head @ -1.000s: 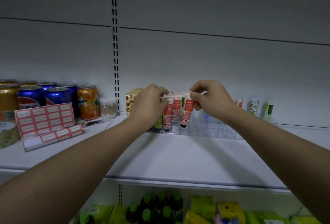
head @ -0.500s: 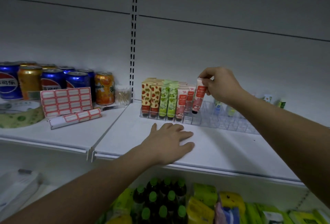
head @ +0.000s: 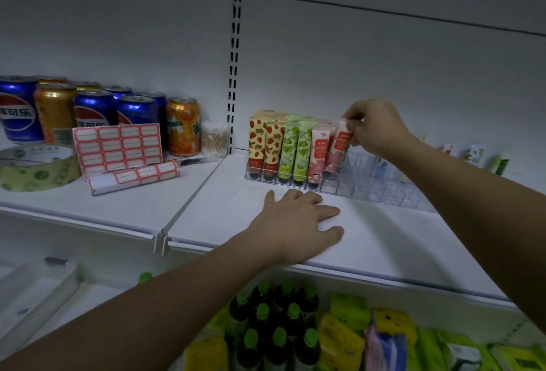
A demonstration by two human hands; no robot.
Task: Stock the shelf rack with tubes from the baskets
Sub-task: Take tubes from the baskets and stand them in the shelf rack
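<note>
Here, right hand (head: 373, 128) pinching pink tube (head: 339, 146), left hand (head: 298, 223) flat on shelf (head: 384, 240), Pepsi cans (head: 94, 110) nearby.

Right hand (head: 374, 131) pinches pink tube (head: 338, 146) over rack (head: 369, 186); left hand (head: 298, 223) flat on shelf (head: 384, 240).

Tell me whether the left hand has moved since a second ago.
Yes. The left hand dropped from the tubes in the clear rack and now lies flat on the shelf before it.
</note>
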